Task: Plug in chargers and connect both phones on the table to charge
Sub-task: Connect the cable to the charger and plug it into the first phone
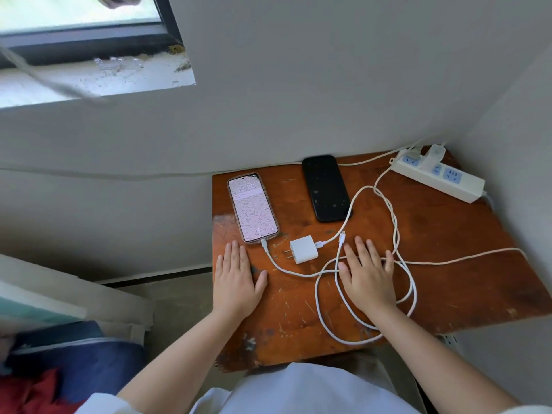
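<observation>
A pink-screened phone [253,208] lies lit at the table's far left, with a white cable [279,265] plugged into its near end. A black phone [325,188] lies dark beside it, with nothing plugged in. A white charger brick [303,249] rests loose on the table, prongs pointing left, its cable looping toward a free connector end [342,236]. A white power strip [437,174] at the far right has one charger [433,155] plugged in. My left hand [237,279] lies flat just below the pink phone. My right hand [368,274] lies flat on the cable loops.
The worn brown wooden table [448,264] stands in a corner between grey walls. White cable loops [364,339] spread across its near right part. A window sill [98,79] is at the upper left; blue and red fabric [74,369] lies at the lower left.
</observation>
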Demonstrator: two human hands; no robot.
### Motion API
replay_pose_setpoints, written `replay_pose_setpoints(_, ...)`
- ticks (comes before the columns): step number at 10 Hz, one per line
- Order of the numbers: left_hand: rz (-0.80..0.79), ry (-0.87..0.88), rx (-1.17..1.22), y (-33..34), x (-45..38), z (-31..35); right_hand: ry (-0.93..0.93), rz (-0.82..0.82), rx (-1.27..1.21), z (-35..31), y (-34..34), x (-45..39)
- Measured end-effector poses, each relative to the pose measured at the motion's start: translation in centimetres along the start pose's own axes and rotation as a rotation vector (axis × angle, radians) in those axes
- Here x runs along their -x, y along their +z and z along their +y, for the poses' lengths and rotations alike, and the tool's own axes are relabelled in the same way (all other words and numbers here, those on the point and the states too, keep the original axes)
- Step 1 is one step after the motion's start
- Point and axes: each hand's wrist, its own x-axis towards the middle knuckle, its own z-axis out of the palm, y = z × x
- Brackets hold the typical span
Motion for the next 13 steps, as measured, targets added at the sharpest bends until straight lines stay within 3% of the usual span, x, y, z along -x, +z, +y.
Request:
replay_pose_setpoints(8,0.008,0.001,0.030,0.0,0.0,-0.1,0.012,-0.038,-0.072,-0.4,-0.9,0.3)
replay_pose_setpoints(11,0.021,-0.007,0.032,0.0,-0.1,-0.1,-0.019,0.057,-0.048,-0.2,-1.2,-0.5)
replay_pose_setpoints(12,0.018,-0.005,0.037,-0.1,0.0,-0.1,-0.214,0.243,-0.081,-1.4,-2.1,-1.5)
replay_pose_setpoints(13,0.014,-0.011,0.040,-0.3,0.0,0.0,-0.431,0.099,-0.012,-3.2,-2.7,-3.0)
